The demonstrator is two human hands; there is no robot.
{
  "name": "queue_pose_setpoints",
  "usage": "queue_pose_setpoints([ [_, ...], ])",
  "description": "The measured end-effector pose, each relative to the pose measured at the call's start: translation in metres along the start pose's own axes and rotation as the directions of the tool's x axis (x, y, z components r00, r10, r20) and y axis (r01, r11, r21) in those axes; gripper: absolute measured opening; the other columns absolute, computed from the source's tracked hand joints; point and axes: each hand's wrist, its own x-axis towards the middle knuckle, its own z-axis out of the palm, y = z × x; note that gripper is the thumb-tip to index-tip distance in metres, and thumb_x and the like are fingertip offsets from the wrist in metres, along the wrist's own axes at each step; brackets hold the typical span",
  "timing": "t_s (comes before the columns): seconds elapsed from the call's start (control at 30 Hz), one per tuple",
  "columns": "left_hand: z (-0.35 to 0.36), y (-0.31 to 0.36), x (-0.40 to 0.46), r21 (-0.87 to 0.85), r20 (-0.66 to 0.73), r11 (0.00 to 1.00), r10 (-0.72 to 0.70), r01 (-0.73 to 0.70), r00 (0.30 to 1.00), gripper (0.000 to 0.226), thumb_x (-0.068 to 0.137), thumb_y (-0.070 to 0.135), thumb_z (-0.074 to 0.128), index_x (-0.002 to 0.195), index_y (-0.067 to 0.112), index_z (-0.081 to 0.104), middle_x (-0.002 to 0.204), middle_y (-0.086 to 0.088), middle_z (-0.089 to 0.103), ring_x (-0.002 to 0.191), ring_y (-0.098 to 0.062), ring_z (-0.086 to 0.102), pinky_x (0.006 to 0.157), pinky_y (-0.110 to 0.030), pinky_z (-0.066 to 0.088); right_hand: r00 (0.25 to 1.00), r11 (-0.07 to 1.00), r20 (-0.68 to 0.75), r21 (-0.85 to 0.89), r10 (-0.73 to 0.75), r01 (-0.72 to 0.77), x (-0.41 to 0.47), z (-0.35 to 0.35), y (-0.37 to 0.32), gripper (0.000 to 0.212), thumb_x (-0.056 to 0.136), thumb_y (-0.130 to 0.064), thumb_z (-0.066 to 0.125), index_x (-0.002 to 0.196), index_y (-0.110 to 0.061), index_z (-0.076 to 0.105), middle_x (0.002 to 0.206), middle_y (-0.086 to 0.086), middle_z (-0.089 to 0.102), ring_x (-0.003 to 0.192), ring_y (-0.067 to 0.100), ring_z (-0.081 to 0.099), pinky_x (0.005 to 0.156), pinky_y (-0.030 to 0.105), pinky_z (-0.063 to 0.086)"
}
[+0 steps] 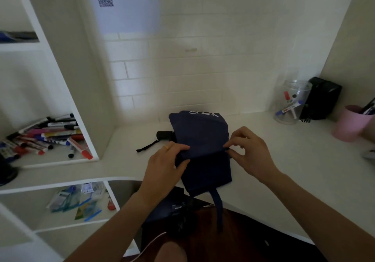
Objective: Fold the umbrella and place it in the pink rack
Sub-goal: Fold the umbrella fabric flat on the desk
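A navy blue umbrella [203,135] lies collapsed on the white desk [284,160], its fabric spread in flat panels with white lettering at the far end. Its black handle [165,135] with a wrist cord points left. A closing strap [218,202] hangs over the desk's front edge. My left hand [166,160] pinches the fabric's left edge. My right hand [249,150] pinches the same fold at its right edge. A pink cup-shaped holder [349,125] stands at the far right with pens in it.
A clear jar [292,103] with markers and a black box [322,99] stand at the back right. The shelf on the left holds several markers [50,135]. A lower shelf holds packets [81,198]. A tiled wall is behind the desk.
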Motion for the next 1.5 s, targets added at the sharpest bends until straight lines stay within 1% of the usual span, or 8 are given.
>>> queue_pose_setpoints([
  [0.27,0.01,0.002,-0.02,0.12,0.026,0.957,0.263,-0.264,0.965,0.011,0.083,0.022,0.078,0.093,0.018,0.073,0.118,-0.002,0.067,0.121,-0.019,0.058,0.104,-0.034,0.046,0.988,0.986,0.088,-0.093,-0.129,0.137,-0.029,0.005,-0.003,0.022,0.079,-0.018,0.081,0.098,-0.021,0.071,0.1,-0.01,0.068,0.089,0.011,0.06,0.075,0.026,0.053],
  [0.67,0.015,-0.013,-0.03,0.125,0.255,0.925,0.32,-0.36,0.912,0.013,0.086,0.022,0.076,0.098,0.025,0.073,0.091,0.008,0.074,0.077,-0.01,0.065,0.072,-0.029,0.056,0.924,0.921,0.203,-0.155,-0.323,0.356,-0.045,0.01,0.005,0.013,0.084,-0.007,0.075,0.095,-0.014,0.075,0.091,-0.002,0.07,0.079,0.017,0.062,0.066,0.028,0.052],
  [0.83,0.007,-0.009,-0.007,-0.033,0.353,0.994,0.107,-0.102,0.93,0.029,0.096,0.053,0.055,0.104,0.03,0.071,0.086,0.015,0.073,0.076,-0.002,0.066,0.076,-0.03,0.056,0.885,0.9,0.303,-0.145,-0.355,0.411,-0.047,0.014,0.013,0.016,0.083,-0.004,0.077,0.091,-0.017,0.075,0.093,-0.003,0.069,0.08,0.016,0.061,0.062,0.031,0.053],
  [0.93,0.018,-0.014,0.018,0.114,0.189,0.96,0.234,-0.258,0.954,0.028,0.101,0.036,0.054,0.113,0.018,0.072,0.113,-0.001,0.07,0.103,-0.018,0.062,0.094,-0.037,0.051,0.874,0.894,0.334,-0.151,-0.355,0.421,-0.046,0.015,0.012,0.015,0.082,-0.004,0.077,0.088,-0.018,0.074,0.091,-0.004,0.069,0.078,0.016,0.061,0.059,0.032,0.052],
  [1.03,0.035,-0.025,0.019,0.263,0.481,0.867,0.263,-0.424,0.836,0.051,0.104,0.05,0.039,0.149,0.026,0.047,0.162,-0.006,0.035,0.15,-0.025,0.028,0.123,-0.043,0.024,0.859,0.901,0.395,-0.146,-0.327,0.409,-0.043,0.014,0.009,0.014,0.082,-0.006,0.074,0.086,-0.019,0.072,0.089,-0.005,0.068,0.077,0.017,0.061,0.059,0.033,0.053],
  [1.27,0.053,-0.038,-0.003,0.278,0.652,0.868,0.144,-0.412,0.744,0.06,0.103,0.063,0.009,0.159,0.041,0.005,0.17,0.003,-0.003,0.156,-0.016,-0.006,0.127,-0.044,0.007,0.899,0.991,0.419,0.01,-0.124,0.132,-0.006,0.007,-0.019,0.021,0.094,-0.032,0.055,0.111,-0.03,0.068,0.114,-0.014,0.062,0.104,0.005,0.055,0.088,0.02,0.046],
  [1.4,0.055,-0.04,-0.009,0.245,0.637,0.892,0.146,-0.379,0.757,0.063,0.102,0.067,0.008,0.159,0.04,0.01,0.17,0.001,0.004,0.156,-0.016,-0.004,0.126,-0.046,0.01,0.808,0.983,0.589,-0.14,-0.015,0.12,-0.006,0.049,-0.016,0.055,0.104,-0.048,0.026,0.157,-0.033,0.023,0.166,-0.008,0.017,0.152,0.009,0.015,0.123,0.031,0.018],
  [1.5,0.054,-0.044,-0.013,0.217,0.649,0.922,0.109,-0.321,0.753,0.067,0.097,0.076,0.006,0.157,0.048,-0.004,0.169,0.009,-0.007,0.155,-0.011,-0.009,0.126,-0.044,0.005,0.718,0.967,0.694,-0.215,0.055,0.134,-0.022,0.057,0.006,0.065,0.101,-0.062,0.017,0.157,-0.039,-0.009,0.164,-0.017,-0.016,0.149,-0.001,-0.018,0.126,0.034,0.0],
])
